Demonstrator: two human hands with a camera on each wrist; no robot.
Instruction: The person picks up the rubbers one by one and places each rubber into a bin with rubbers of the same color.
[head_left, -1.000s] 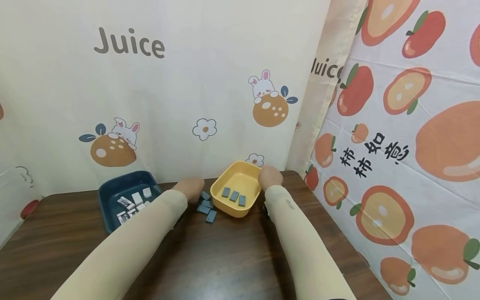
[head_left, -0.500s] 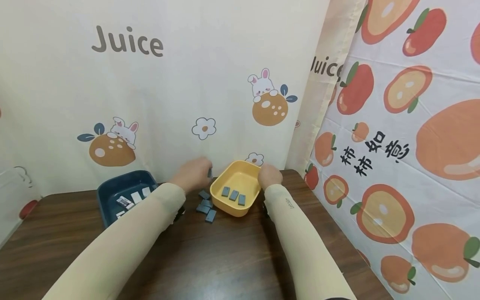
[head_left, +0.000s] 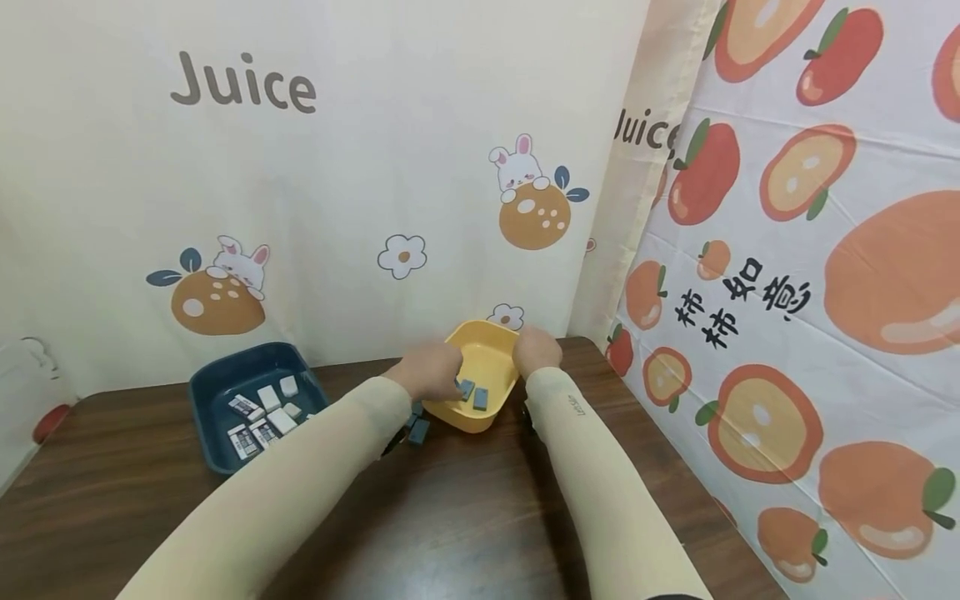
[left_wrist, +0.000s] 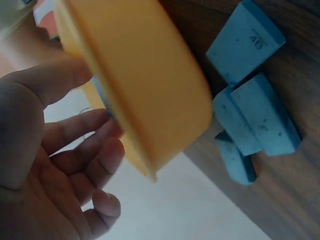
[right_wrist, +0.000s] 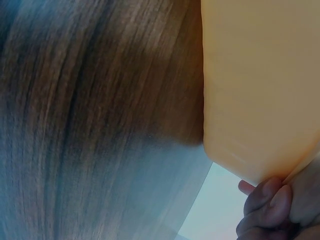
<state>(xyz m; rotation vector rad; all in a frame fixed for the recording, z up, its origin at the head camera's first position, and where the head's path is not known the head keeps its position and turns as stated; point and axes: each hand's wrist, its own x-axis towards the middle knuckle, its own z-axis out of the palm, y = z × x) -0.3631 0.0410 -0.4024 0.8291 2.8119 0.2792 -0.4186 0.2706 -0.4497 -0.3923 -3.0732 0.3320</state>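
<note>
My left hand (head_left: 429, 371) is over the left rim of a yellow plastic bin (head_left: 491, 354), pinching a blue eraser (left_wrist: 101, 95) between thumb and fingers; the rim hides most of it. Two blue erasers (head_left: 481, 399) show inside on the bin floor. Gripping the bin's right rim is my right hand (head_left: 537, 351), its curled fingers (right_wrist: 270, 200) seen low in the right wrist view. Outside, left of the bin, several more blue erasers (left_wrist: 260, 117) lie piled on the table, one marked 4B; my left hand partly covers them in the head view.
A dark blue bin (head_left: 206, 417) at the left holds several white erasers (head_left: 281, 420), some in printed sleeves. Both bins stand on a dark wooden table (head_left: 465, 517) near its back edge. Printed curtains (head_left: 337, 183) hang behind and at the right.
My left hand lifted a blue eraser from beside the pile and carried it right, over the yellow bin's rim. My right hand has stayed on the bin.
</note>
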